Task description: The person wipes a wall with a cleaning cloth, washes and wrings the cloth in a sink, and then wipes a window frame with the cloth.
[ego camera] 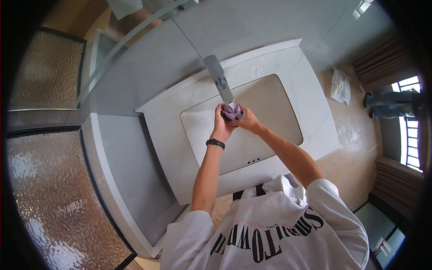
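Both my hands are raised over a white rectangular sink (270, 111), right under the spout of a chrome faucet (219, 79). Between them is a crumpled purple cloth (232, 112), which looks wet. My left hand (222, 126) grips the cloth from the left, a black band around that wrist. From the right, my right hand (248, 118) closes on the same cloth. Water seems to run from the spout onto it. My fingers partly hide the cloth's lower side.
A pale marble-look countertop (314, 118) surrounds the sink. Textured glass panels (60, 192) stand to the left. On the floor at right lies a white plastic bag (341, 86), near a person's legs (388, 104) in jeans. Grey tiled wall (263, 27) rises behind the faucet.
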{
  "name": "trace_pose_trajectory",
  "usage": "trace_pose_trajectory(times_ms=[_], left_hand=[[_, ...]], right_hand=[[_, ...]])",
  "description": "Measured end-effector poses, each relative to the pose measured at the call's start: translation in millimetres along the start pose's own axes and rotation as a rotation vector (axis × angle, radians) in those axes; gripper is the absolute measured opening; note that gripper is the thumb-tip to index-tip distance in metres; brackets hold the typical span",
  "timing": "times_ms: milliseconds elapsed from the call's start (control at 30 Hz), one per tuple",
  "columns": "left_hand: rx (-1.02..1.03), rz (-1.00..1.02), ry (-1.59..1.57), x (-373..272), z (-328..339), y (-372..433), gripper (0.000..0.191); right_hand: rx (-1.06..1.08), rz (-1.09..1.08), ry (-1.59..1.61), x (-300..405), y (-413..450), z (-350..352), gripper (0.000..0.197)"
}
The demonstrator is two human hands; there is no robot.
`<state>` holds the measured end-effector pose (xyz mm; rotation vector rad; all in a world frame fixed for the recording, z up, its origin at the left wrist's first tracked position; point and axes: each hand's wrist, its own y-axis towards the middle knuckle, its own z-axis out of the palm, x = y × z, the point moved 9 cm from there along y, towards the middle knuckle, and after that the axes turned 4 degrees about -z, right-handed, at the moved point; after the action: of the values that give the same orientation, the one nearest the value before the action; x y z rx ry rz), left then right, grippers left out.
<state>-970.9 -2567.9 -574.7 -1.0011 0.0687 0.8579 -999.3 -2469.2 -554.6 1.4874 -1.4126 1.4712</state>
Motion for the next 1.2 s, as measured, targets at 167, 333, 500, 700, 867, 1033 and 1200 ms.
trace_pose_trajectory(times_ms=[167, 333, 500, 700, 867, 1033, 1200], left_hand=[[0.011, 0.088, -0.161, -1.8, 12.2, 1.6, 0.05], [0.039, 0.117, -0.29, 0.2, 14.1, 12.7, 0.048], [0.053, 0.146, -0.244, 0.5, 15.7, 17.6, 0.046], [-0.079, 0.05, -0.246, 7.4, 23.0, 6.8, 0.053], [0.244, 0.169, -0.204, 3.8, 9.5, 28.9, 0.058], [0.048, 0.115, -0.337, 10.3, 5.1, 22.2, 0.056], [0.01, 0.136, -0.289, 9.3, 16.1, 13.3, 0.06]], right_hand=[[-0.002, -0.008, -0.002, 9.5, -3.3, -0.6, 0.067], [-0.175, -0.294, -0.522, 39.9, -13.9, -11.4, 0.067], [-0.178, -0.287, -0.408, 29.6, -17.4, -17.5, 0.075], [-0.239, -0.197, -0.022, 26.9, -15.8, -44.3, 0.055], [-0.246, -0.465, -0.06, 130.4, -2.1, -67.0, 0.036], [-0.199, -0.775, -0.228, 213.8, -0.7, -51.9, 0.038], [-0.083, -0.835, -0.505, 205.7, 1.7, -34.3, 0.035]])
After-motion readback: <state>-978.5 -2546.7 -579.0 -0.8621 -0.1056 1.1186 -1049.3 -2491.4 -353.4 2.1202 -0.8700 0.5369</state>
